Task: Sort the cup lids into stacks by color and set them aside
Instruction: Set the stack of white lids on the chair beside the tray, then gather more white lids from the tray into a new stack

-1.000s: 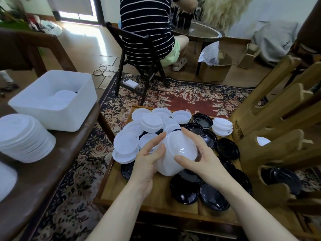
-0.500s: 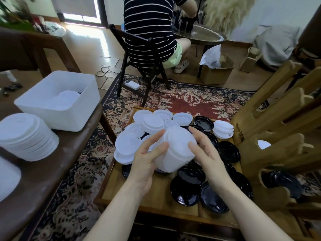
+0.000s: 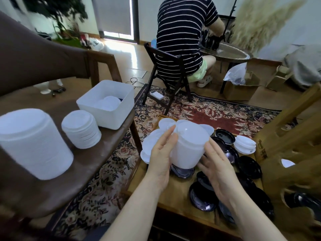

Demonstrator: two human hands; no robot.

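Both hands — left hand (image 3: 160, 158) and right hand (image 3: 215, 164) — press flat against a white lid stack (image 3: 188, 145), seemingly lifted above the wooden tray (image 3: 175, 192)

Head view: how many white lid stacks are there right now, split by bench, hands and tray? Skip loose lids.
On the brown bench: 2, the tall stack and the shorter stack
Between left hand and right hand: 1, the held stack
On the tray, right side: 1, the short stack
Total: 4
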